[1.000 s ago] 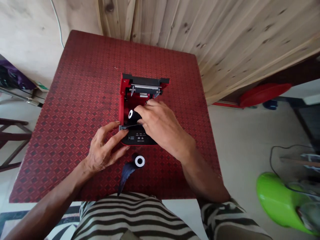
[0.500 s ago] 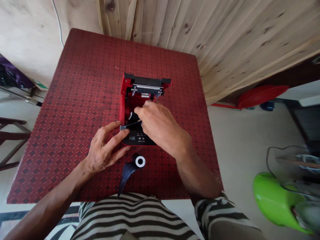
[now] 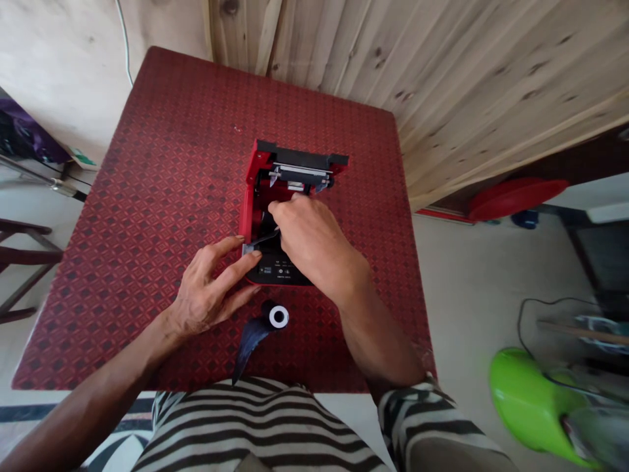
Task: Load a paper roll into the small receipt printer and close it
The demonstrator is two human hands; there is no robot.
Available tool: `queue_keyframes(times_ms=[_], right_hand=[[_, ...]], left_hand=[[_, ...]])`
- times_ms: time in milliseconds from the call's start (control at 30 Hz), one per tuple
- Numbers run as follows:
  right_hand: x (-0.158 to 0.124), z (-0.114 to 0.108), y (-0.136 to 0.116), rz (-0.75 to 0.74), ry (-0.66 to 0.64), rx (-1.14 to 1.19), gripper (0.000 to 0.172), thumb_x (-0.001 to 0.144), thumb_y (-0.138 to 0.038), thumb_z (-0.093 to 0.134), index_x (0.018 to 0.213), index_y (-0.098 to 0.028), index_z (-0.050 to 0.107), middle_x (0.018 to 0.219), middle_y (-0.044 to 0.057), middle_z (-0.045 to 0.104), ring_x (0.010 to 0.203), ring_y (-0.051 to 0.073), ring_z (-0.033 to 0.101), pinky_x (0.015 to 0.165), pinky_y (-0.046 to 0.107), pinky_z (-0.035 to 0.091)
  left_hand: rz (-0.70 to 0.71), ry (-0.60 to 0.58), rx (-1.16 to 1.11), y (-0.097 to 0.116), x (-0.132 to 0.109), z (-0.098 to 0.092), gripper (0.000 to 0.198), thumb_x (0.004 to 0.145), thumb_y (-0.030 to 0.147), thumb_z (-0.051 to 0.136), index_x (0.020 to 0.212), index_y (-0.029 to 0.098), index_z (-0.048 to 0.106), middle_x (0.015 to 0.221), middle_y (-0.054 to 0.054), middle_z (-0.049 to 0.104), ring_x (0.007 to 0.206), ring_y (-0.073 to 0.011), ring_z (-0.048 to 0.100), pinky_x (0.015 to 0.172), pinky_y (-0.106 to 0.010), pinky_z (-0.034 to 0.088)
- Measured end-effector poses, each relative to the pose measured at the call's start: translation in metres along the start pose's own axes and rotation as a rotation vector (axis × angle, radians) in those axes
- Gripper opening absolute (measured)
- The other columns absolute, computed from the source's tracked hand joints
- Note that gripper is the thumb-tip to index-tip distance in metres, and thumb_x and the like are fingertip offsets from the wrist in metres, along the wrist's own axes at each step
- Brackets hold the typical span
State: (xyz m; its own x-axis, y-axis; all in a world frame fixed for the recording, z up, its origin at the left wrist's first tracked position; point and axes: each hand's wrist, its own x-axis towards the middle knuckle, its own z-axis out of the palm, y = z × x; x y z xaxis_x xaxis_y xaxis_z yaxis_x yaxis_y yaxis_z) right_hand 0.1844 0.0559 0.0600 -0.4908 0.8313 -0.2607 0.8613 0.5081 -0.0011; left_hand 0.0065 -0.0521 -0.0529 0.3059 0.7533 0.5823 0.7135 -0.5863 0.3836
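Note:
A small red and black printer [image 3: 255, 190] stands open in the middle of the red patterned table [image 3: 167, 170]. My right hand [image 3: 309, 242] reaches down into its open bay, fingers curled over a black roll that is almost fully hidden. My left hand [image 3: 211, 288] rests at the printer's front left corner, fingers spread, fingertips touching a thin grey strip there. A second black roll with a white core [image 3: 278, 316] lies on the table in front of the printer, a loose black tail trailing toward me.
A wooden plank wall rises behind the table. A green plastic object [image 3: 531, 406] and cables lie on the floor at the right, with a red object [image 3: 511, 196] by the wall. Chair legs [image 3: 19, 262] show at the left. My striped clothing fills the bottom edge.
My right hand has pushed the black roll deeper into the printer bay, so its white end no longer shows. My left hand has stayed at the front corner.

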Motion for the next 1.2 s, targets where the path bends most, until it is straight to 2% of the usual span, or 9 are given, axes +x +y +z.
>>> queue_keyframes(times_ms=[133,267,433,533,700,833,933,1067,1200], right_hand=[[0.009,0.006,0.005,-0.011,-0.031,-0.025,0.044,0.096,0.004,0.041,0.11,-0.01,0.08,0.102,0.021,0.081,0.093,0.03,0.079,0.075,0.037,0.059],[0.009,0.016,0.014,-0.09,0.042,0.039,0.041,0.094,0.005,0.042,0.101,-0.012,0.079,0.097,0.018,0.08,0.092,0.027,0.077,0.081,0.037,0.059],[-0.007,0.02,0.033,-0.227,0.123,0.309,0.051,0.093,0.008,0.042,0.123,-0.015,0.076,0.118,0.011,0.081,0.117,0.026,0.074,0.107,0.043,0.057],[-0.023,0.017,0.045,-0.336,0.175,0.473,0.053,0.099,0.003,0.04,0.136,-0.018,0.072,0.137,0.008,0.077,0.134,0.022,0.068,0.12,0.045,0.05],[-0.041,0.018,0.052,-0.475,0.235,0.617,0.038,0.104,-0.016,0.061,0.141,-0.018,0.068,0.139,0.009,0.076,0.13,0.022,0.069,0.116,0.043,0.054],[-0.042,0.03,0.047,-0.482,0.444,0.593,0.015,0.104,-0.02,0.066,0.112,-0.018,0.079,0.109,0.007,0.082,0.104,0.021,0.071,0.101,0.04,0.059],[-0.041,0.042,0.042,-0.439,0.63,0.511,0.018,0.105,-0.015,0.063,0.099,-0.019,0.08,0.094,0.006,0.079,0.091,0.02,0.066,0.087,0.037,0.06],[-0.045,0.057,0.039,-0.43,0.798,0.47,0.019,0.102,-0.009,0.063,0.097,-0.018,0.079,0.089,0.007,0.076,0.087,0.02,0.063,0.082,0.036,0.061],[-0.051,0.066,0.038,-0.411,0.906,0.448,0.018,0.101,-0.005,0.064,0.103,-0.018,0.077,0.092,0.006,0.078,0.088,0.019,0.065,0.082,0.037,0.062]], left_hand=[[-0.002,0.001,-0.007,0.0,0.0,0.0,0.067,0.096,0.033,0.076,0.157,0.029,0.049,0.143,-0.016,0.063,0.125,-0.0278,0.068,0.099,-0.04,0.065],[-0.002,0.0,0.004,0.001,0.001,-0.001,0.067,0.096,0.034,0.077,0.156,0.029,0.049,0.142,-0.016,0.062,0.125,-0.0277,0.069,0.1,-0.04,0.065],[0.004,-0.003,0.014,0.001,0.001,0.0,0.066,0.096,0.034,0.077,0.156,0.028,0.049,0.141,-0.016,0.062,0.123,-0.0274,0.069,0.1,-0.04,0.066],[0.004,-0.005,0.001,0.001,0.001,-0.001,0.063,0.096,0.033,0.077,0.154,0.025,0.052,0.142,-0.017,0.061,0.124,-0.027,0.068,0.101,-0.04,0.065],[-0.027,-0.014,-0.145,0.004,0.009,-0.018,0.055,0.104,0.044,0.065,0.152,0.022,0.052,0.14,-0.016,0.063,0.128,-0.0261,0.066,0.105,-0.04,0.062],[-0.096,-0.012,-0.141,0.004,0.037,-0.04,0.048,0.108,0.048,0.056,0.148,0.022,0.057,0.134,-0.012,0.068,0.123,-0.0254,0.067,0.106,-0.042,0.059],[-0.073,0.077,-0.113,-0.005,0.074,-0.047,0.047,0.107,0.051,0.056,0.144,0.021,0.063,0.132,-0.011,0.07,0.124,-0.026,0.066,0.11,-0.045,0.056],[-0.059,0.087,-0.114,-0.027,0.126,-0.036,0.067,0.105,0.06,0.055,0.156,0.017,0.049,0.154,-0.016,0.055,0.141,-0.0303,0.055,0.109,-0.044,0.056],[-0.048,-0.081,-0.182,-0.036,0.151,-0.023,0.064,0.11,0.061,0.04,0.155,0.016,0.047,0.141,-0.014,0.067,0.129,-0.0259,0.063,0.114,-0.048,0.053]])
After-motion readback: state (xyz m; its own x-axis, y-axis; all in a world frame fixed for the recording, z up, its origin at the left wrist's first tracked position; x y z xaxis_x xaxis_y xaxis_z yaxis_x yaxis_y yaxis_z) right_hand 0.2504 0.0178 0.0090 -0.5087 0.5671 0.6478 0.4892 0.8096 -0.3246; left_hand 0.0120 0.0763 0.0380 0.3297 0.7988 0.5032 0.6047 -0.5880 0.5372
